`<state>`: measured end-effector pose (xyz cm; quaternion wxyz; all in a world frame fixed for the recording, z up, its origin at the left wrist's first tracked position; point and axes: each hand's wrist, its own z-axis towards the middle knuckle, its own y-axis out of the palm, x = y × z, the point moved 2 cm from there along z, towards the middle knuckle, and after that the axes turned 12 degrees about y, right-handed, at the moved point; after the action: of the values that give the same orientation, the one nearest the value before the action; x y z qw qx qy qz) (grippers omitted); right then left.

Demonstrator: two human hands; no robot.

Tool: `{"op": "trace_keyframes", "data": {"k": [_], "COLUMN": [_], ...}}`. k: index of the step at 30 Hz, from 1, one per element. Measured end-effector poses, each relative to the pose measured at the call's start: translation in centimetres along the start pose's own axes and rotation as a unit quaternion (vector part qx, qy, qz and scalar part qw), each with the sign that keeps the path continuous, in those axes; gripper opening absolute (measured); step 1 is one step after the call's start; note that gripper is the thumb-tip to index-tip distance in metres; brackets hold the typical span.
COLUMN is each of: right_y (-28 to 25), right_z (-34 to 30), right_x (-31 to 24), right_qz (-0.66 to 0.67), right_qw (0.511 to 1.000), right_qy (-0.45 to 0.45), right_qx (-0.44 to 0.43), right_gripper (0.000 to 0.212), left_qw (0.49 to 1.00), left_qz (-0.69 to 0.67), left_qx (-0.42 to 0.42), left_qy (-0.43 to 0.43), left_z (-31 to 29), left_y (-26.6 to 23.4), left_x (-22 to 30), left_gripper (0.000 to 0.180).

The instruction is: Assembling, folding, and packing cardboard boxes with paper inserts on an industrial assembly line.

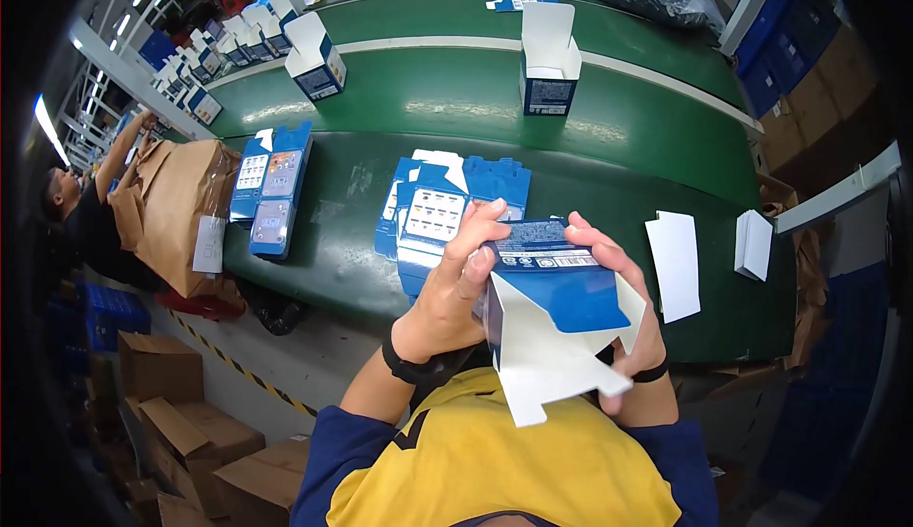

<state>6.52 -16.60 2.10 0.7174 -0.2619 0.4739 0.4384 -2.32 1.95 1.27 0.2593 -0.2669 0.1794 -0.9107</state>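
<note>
Close to my chest I hold a partly folded blue-and-white carton [553,291] between both hands. Its white flaps stick out toward me, and one printed blue side faces up. My left hand [445,284] grips the carton's left side, with fingers and thumb bent at its upper edge. Around the right side closes my right hand [642,322]; its fingertips rest at the far edge and part of it is hidden behind the flaps. Just beyond my left hand lies a loose pile of flat blue cartons [433,213] on the green table [357,232].
A stack of flat cartons [276,189] lies at left beside a large brown paper bag [181,194]. White sheets [675,265] and folded white card [752,244] lie at right. Opened cartons [550,80] stand on the green conveyor [428,85]. A person [86,204] works at far left.
</note>
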Motion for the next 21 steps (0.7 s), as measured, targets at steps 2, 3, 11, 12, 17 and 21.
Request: {"op": "trace_keyframes", "data": {"k": [2,3,11,12,17,21], "right_y": [-0.3,0.2,2.1,0.9,0.0,-0.2], "right_z": [-0.3,-0.5,0.1,-0.4,-1.1,-0.6], "right_x": [0.2,0.2,-2.0,-0.9,0.4,-0.5], "right_qz": [-0.035,0.001,0.27,0.228,0.017,-0.195], "right_qw": [0.998,0.993,0.92,0.96,0.997,0.972], "right_qy": [0.019,0.075,0.189,0.112,0.025,-0.005], "right_qx": [0.043,0.096,0.21,0.117,0.071,0.132], "right_gripper": [0.089,0.076,0.079,0.075,0.068,0.051], "left_qw": [1.0,0.999,0.997,0.998,0.999,0.999], "left_qz": [-0.012,-0.024,-0.052,-0.04,-0.037,-0.015], "left_qx": [-0.016,-0.03,0.007,-0.008,-0.029,-0.031], "left_qy": [-0.011,-0.021,0.056,0.052,0.02,0.025], "left_z": [-0.1,-0.2,0.3,0.4,0.7,1.0], "left_y": [0.3,0.5,1.9,1.7,1.4,1.7], "left_x": [0.1,0.2,1.6,1.7,2.1,2.2], "left_gripper": [0.1,0.098,0.052,0.046,0.041,0.042]}}
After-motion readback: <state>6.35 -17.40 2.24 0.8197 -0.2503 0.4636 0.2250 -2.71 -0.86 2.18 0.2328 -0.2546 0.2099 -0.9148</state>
